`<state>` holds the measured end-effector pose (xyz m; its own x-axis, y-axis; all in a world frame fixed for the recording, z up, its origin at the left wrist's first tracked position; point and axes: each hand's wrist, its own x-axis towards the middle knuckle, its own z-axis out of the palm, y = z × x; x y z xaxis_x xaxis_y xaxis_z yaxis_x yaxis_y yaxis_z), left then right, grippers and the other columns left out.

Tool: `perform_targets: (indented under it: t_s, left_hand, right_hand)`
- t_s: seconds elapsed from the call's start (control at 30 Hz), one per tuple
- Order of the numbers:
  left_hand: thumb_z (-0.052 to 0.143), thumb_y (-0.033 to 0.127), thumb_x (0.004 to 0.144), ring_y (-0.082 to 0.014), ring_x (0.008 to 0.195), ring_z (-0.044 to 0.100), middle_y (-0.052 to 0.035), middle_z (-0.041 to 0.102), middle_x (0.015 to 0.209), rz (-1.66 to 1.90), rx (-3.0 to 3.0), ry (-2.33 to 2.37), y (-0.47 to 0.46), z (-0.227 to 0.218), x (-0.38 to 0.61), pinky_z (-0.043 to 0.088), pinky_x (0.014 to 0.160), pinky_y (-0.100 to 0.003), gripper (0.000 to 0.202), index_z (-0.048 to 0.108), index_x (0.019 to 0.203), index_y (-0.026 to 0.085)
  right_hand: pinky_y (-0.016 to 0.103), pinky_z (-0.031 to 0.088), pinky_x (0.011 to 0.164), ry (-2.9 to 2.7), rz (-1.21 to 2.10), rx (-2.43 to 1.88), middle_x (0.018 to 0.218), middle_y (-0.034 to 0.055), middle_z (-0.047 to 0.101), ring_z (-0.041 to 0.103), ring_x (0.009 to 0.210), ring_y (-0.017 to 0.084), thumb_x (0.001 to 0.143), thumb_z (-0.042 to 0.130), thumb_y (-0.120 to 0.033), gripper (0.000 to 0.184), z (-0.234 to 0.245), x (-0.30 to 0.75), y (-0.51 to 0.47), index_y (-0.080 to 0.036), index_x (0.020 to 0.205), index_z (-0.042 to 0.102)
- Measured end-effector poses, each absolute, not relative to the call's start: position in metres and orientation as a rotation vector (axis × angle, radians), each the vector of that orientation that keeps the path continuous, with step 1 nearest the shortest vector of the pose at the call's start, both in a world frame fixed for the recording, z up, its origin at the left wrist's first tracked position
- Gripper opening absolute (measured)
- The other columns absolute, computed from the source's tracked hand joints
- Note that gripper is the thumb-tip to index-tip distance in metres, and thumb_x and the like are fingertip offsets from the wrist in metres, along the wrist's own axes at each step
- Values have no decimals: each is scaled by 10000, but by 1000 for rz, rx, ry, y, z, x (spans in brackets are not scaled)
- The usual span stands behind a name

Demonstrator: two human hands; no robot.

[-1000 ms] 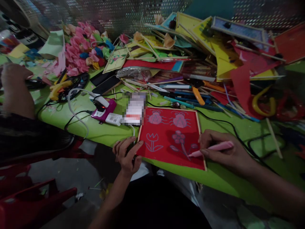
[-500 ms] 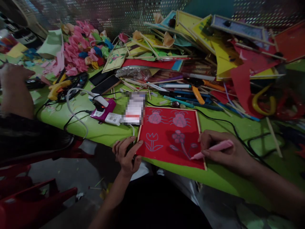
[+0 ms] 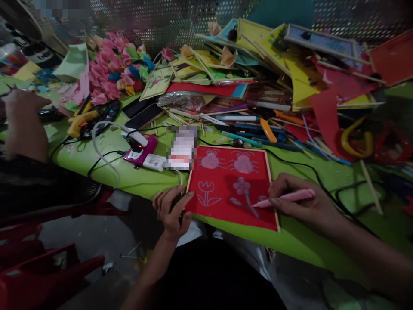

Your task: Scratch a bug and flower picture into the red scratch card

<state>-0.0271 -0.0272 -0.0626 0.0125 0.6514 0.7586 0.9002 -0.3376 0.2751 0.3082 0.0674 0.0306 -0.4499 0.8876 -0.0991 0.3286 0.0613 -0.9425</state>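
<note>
A red card [image 3: 222, 206] with thin wooden strips along its sides lies on the green table near its front edge. It bears two pink beetles on top, an outlined tulip at lower left and a pink flower at lower right. My right hand [image 3: 295, 200] grips a pink marker pen [image 3: 298, 195], its tip touching the flower's stem. The side of that hand rests by the card's right edge. My left hand [image 3: 171, 211] has its fingers spread and bent, the index fingertip on the card's lower left corner. Whether its thumb reaches beneath the card is hidden.
A phone [image 3: 182, 148] lies against the card's upper left, beside a purple power strip [image 3: 142, 150] with cables. Behind are scattered pens [image 3: 237, 117], framed pictures [image 3: 322, 41] and pink paper flowers [image 3: 105, 64]. Another person's hand [image 3: 24, 103] is at far left.
My right hand has shifted the marker tip up and left along the flower's stem, which now looks thicker. My left hand stays at the card's corner.
</note>
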Motion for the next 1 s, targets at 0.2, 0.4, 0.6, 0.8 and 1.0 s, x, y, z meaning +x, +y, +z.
perform_targets:
  t_s: [0.2,0.4,0.6,0.8,1.0]
  left_hand:
    - [407,501,1079,-269,1117,650,-115,712,1209,-1233,-2012,-1608,-27,-60,-26,381,1063,-469,451,754,1271,284]
    - [404,503,1083,-264,1120,650,-116,715,1201,-1224,-2011,-1607,-27,-58,-26,377,1071,-465,453,754,1265,279]
    - [402,516,1078,-267,1114,658,-111,724,1199,-1232,-2002,-1627,-27,-59,-26,382,1070,-464,463,768,1252,294]
    - [401,524,1076,-267,1104,657,-112,726,1201,-1242,-1996,-1628,-27,-60,-26,384,1068,-465,472,772,1252,291]
    - [398,510,1082,-268,1129,653,-120,719,1203,-1232,-2008,-1627,-28,-60,-26,380,1067,-476,463,764,1251,281]
  right_hand:
    - [267,415,562,-1739,1395,-1254,691,1,681,579,604,153,844,823,-542,351,34,304,66,-230,732,707]
    - [275,427,556,-1785,1431,-1207,674,10,688,593,594,159,859,802,-535,368,35,305,67,-223,707,681]
    - [290,438,555,-1759,1479,-1224,648,11,647,572,609,175,825,820,-549,391,38,306,64,-222,681,661]
    - [287,459,556,-1729,1514,-1244,633,5,630,584,616,181,811,832,-550,391,38,306,62,-229,668,662]
    - [280,429,558,-1716,1448,-1254,687,18,686,595,612,169,828,821,-577,397,39,302,64,-225,700,690]
